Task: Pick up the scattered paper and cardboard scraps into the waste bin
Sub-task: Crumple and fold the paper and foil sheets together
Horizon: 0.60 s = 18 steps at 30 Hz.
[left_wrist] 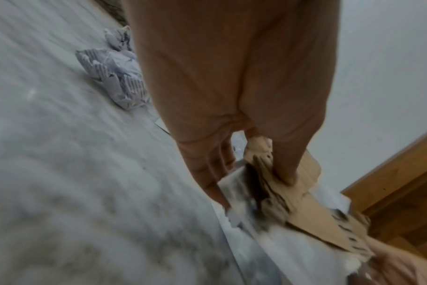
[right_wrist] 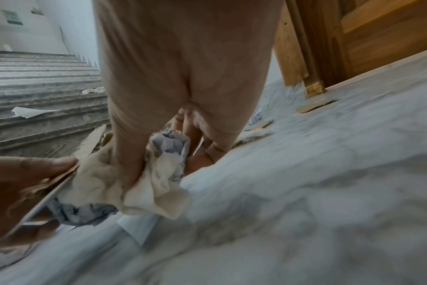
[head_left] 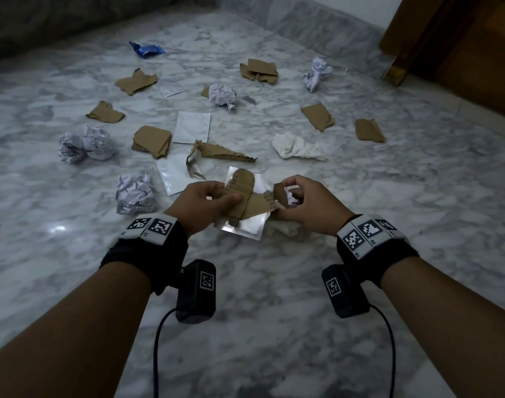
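Held low over the marble floor (head_left: 73, 254): cardboard scraps (head_left: 245, 196) and silver sheet pinched in left hand (head_left: 199, 202), tissue and crumpled paper (right_wrist: 168, 142) clutched in right hand (head_left: 303, 205). Best bunched tighter before carrying; bin unseen.

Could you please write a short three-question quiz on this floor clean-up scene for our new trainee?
1. True or false: the left hand is empty.
2. The blue wrapper lies: A) nearest the person, B) at the far side of the floor, C) in a hand.
3. Which soft, cream-coloured thing does the right hand hold with the crumpled paper?

Key: 1. False, it holds torn cardboard and a shiny sheet. 2. B. 3. A tissue.
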{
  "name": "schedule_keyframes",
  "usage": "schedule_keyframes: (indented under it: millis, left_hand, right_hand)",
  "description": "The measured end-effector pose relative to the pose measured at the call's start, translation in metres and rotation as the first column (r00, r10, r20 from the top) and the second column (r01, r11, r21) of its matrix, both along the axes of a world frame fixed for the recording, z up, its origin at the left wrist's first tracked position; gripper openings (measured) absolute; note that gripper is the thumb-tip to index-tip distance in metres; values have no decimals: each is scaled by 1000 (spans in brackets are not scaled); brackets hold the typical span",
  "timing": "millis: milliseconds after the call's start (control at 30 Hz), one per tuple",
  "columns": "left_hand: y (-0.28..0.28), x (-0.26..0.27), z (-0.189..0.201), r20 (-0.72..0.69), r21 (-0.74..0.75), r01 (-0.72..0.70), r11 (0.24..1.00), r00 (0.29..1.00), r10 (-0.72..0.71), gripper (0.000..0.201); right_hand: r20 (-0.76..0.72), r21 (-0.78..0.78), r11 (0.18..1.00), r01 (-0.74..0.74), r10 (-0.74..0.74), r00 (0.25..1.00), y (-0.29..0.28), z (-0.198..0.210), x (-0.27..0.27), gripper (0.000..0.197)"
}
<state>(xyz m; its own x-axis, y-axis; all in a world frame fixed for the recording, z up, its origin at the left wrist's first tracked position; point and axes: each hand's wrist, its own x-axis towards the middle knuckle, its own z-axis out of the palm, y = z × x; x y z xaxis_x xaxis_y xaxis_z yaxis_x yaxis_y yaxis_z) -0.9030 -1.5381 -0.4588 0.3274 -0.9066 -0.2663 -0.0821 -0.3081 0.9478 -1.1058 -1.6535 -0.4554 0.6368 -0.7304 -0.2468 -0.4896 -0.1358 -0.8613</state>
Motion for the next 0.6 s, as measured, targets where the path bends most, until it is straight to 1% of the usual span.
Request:
schedule_keyframes:
  millis: [67,133,167,233,300,367,400,500,533,600]
  left_hand:
    - [-1,3,3,12,-32,-84,996,996,84,8]
    - [-4,6,7,79,-64,-149,987,985,154,6]
    - [-5,6,12,131,-76,-154,985,978,163,6]
    - [-7,2,24,247,-80,-116,990,960,132,8]
    - [-9,-4,40,344,-86,-54,995,935,80,14]
    - [-12,-10,59,410,-90,2,996,912,35,18]
    - [-14,-13,67,436,-83,28,996,900,11,17]
    - [-19,-24,98,476,-52,114,992,876,-76,14]
    - [-20,-28,110,478,-46,140,989,872,-101,15]
    - [-22,-40,140,473,-46,194,980,868,-149,18]
  right_hand:
    - [-20,-61,996,59,-61,998,-2,6,-5,57]
    - [-56,-141,985,99,-108,993,-3,13,-11,62]
    - [-66,-170,979,110,-123,990,-3,18,-15,63]
    - [-79,-209,971,116,-135,988,-2,30,-23,64]
    - [-83,-247,963,105,-129,988,1,47,-31,59]
    - [-90,-277,955,101,-131,987,4,65,-40,55]
    - [-93,-282,953,110,-141,986,6,76,-46,57]
    - [-94,-289,942,169,-203,975,14,112,-64,67]
    - [-90,-287,938,195,-229,969,18,126,-71,68]
    - [-82,-302,924,233,-269,960,27,157,-87,62]
